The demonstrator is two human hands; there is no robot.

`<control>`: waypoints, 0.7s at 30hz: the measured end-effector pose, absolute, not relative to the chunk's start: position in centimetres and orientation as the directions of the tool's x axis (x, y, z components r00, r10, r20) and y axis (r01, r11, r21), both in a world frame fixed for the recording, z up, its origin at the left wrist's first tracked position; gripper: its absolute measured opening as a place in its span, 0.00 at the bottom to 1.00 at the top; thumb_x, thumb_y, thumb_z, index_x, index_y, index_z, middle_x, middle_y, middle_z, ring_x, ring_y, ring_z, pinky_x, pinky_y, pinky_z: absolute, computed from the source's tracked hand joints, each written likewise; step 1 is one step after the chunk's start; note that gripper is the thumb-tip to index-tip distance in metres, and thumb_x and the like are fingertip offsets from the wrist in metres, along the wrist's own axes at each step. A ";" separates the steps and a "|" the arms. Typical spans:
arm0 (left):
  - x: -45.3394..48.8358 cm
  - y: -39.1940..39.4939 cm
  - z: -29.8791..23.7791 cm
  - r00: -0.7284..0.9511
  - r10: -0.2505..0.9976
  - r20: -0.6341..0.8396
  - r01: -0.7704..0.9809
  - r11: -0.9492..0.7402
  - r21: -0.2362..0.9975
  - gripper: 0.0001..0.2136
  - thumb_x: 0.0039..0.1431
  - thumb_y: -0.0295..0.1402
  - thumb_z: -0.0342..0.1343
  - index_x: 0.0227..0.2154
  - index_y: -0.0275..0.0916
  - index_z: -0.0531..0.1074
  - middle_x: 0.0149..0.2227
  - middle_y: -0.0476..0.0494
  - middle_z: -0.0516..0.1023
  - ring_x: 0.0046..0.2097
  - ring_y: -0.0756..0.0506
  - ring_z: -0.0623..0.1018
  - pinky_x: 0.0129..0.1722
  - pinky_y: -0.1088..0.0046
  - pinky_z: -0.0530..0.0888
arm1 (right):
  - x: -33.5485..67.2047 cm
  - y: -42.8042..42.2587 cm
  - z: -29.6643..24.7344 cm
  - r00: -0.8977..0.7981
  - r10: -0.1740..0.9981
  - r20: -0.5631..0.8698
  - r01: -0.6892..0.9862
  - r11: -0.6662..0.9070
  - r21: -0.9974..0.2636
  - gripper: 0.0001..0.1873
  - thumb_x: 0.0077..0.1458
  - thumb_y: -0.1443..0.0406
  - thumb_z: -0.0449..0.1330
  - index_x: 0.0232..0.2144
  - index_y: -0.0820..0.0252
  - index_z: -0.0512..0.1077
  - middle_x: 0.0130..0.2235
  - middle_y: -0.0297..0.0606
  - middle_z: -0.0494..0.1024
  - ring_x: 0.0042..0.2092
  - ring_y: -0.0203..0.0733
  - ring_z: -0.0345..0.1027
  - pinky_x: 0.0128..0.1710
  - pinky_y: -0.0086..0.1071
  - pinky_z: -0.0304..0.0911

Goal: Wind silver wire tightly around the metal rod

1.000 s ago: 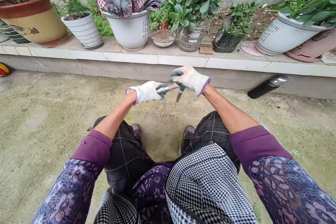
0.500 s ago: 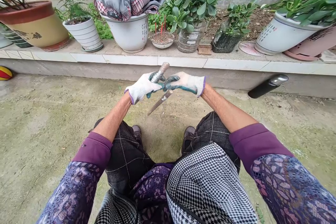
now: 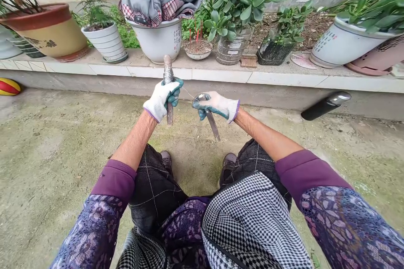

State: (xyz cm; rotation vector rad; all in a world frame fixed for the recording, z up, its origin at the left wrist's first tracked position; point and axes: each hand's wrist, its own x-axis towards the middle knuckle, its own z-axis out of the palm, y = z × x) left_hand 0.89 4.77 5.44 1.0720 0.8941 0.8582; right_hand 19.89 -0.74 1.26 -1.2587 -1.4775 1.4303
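My left hand (image 3: 162, 100), in a white work glove with a green coated palm, is closed around an upright wooden stick (image 3: 167, 61). Silvery wire (image 3: 168, 76) is wound thickly about the stick's upper part. A matching glove covers my right hand (image 3: 217, 105), whose fingers are closed on a second, thinner stick (image 3: 213, 128) that slants down toward my right foot. Between the two hands runs a thin strand of wire (image 3: 189, 92). The upper part of the second stick is partly hidden by my fingers.
Ahead, a tiled ledge (image 3: 221, 75) carries several potted plants, a white pot (image 3: 154, 42) heaped with clothes, a bowl of incense sticks (image 3: 198, 52) and a small brush (image 3: 248, 61). A black flask (image 3: 325, 106) leans at its base on the right; a ball (image 3: 9, 87) lies far left.
My hands have drawn apart, exposing the wire between them. The wire-wound stick has moved left and turned upright; the thinner stick has swung so its lower end points right.
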 end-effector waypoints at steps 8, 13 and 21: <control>0.7 6.0 4.2 0.405 0.896 -0.183 -0.304 0.321 0.897 0.14 0.49 0.31 0.65 0.28 0.40 0.62 0.17 0.60 0.61 0.14 0.59 0.56 0.14 0.82 0.56 | 20.3 -1.6 3.5 -0.118 0.993 0.030 -0.158 0.012 -0.987 0.21 0.45 0.59 0.71 0.37 0.59 0.68 0.22 0.23 0.66 0.19 0.28 0.58 0.16 0.24 0.62; 0.5 7.4 3.6 0.298 0.915 -0.272 -0.292 0.359 0.887 0.14 0.50 0.31 0.63 0.26 0.41 0.60 0.17 0.60 0.60 0.14 0.58 0.55 0.14 0.81 0.55 | 20.5 -2.9 5.2 -0.108 0.994 0.018 -0.236 -0.008 -0.972 0.19 0.51 0.55 0.67 0.31 0.55 0.61 0.18 0.20 0.57 0.17 0.27 0.46 0.12 0.23 0.48; -1.6 9.9 2.9 0.179 0.939 -0.294 -0.227 0.330 0.916 0.13 0.49 0.33 0.63 0.26 0.42 0.60 0.16 0.60 0.59 0.15 0.57 0.55 0.15 0.80 0.56 | 19.8 -4.2 5.5 -0.154 0.988 0.005 -0.255 -0.035 -0.966 0.23 0.52 0.51 0.67 0.27 0.54 0.57 0.17 0.22 0.54 0.17 0.28 0.44 0.11 0.24 0.45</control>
